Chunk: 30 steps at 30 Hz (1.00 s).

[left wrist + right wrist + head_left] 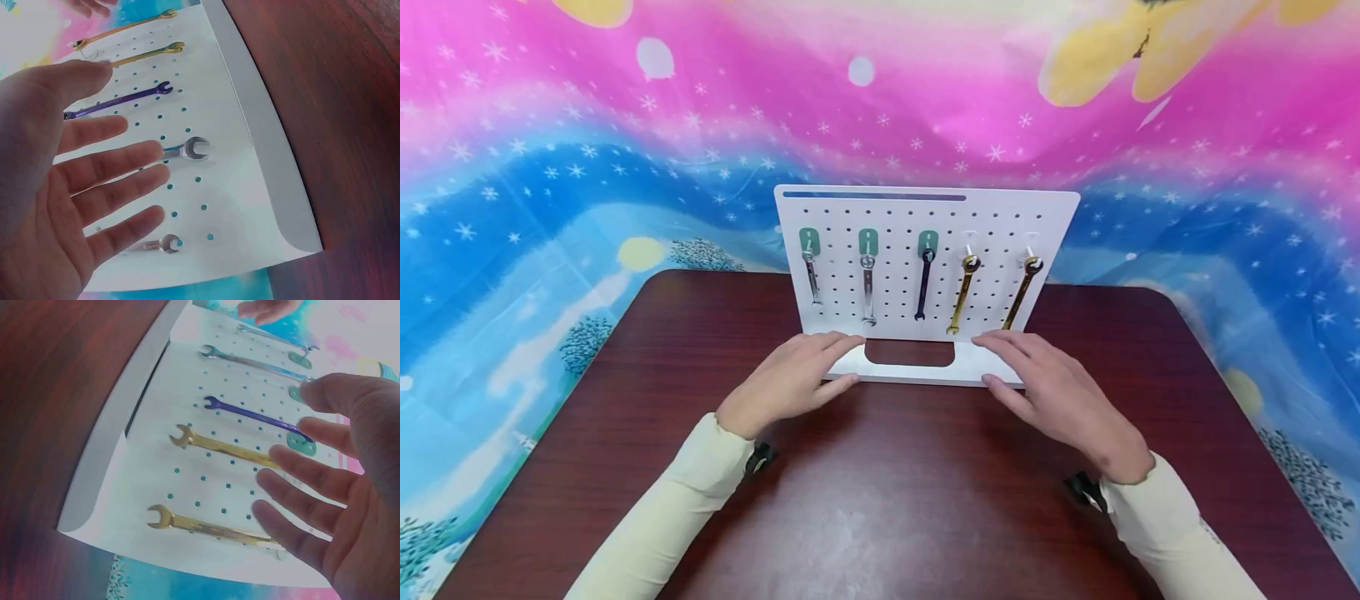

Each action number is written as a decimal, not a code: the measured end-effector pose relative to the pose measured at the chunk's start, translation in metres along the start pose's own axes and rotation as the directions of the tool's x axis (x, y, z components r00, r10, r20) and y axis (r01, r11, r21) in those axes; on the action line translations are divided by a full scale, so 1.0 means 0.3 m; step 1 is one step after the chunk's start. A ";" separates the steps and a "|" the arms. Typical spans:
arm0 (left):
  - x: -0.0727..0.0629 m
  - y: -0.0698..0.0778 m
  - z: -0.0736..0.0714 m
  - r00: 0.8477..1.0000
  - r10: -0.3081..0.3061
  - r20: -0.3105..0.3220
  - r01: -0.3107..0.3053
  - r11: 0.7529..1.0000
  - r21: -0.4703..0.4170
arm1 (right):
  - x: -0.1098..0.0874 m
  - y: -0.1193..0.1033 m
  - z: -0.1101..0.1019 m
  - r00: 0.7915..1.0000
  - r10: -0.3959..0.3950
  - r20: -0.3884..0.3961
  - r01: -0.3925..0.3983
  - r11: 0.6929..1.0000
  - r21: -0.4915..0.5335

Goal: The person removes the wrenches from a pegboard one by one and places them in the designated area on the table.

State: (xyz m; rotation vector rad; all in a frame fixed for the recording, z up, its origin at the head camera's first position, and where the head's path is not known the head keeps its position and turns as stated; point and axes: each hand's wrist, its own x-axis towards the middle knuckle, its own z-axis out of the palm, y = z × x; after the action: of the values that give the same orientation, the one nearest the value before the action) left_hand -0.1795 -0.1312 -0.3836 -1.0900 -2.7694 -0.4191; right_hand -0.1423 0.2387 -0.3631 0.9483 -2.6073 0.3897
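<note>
A white pegboard stand (910, 283) stands upright on the table, with combination wrenches hung on its hooks. From the left come a small silver wrench (813, 282), a longer silver wrench (868, 292), a dark purple wrench (924, 287), a gold wrench (960, 300) and another gold wrench (1021, 296) at the right end. My left hand (793, 375) is at the left of the stand's base, fingers extended. Mirroring it at the right of the base is my right hand (1052, 387), fingers also extended. Both hold nothing; whether they touch the base I cannot tell.
The dark reddish-brown table (865, 517) reaches out on both sides of the stand. Behind it hangs a pink and blue patterned cloth (737, 100). The base has a rounded cutout (910, 353) between the hands. Green hook plates (868, 240) back three of the hooks.
</note>
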 end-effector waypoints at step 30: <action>-0.024 -0.092 0.050 0.909 -0.294 -0.297 0.255 0.953 -0.161 | 0.122 0.134 -0.128 0.863 0.286 -0.417 -0.235 0.957 0.170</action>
State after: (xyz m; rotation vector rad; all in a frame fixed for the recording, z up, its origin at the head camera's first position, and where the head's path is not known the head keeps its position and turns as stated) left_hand -0.1936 -0.1507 -0.4052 -0.5815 -2.6325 -0.7315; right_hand -0.1868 0.2617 -0.3191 0.4607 -2.3077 0.7368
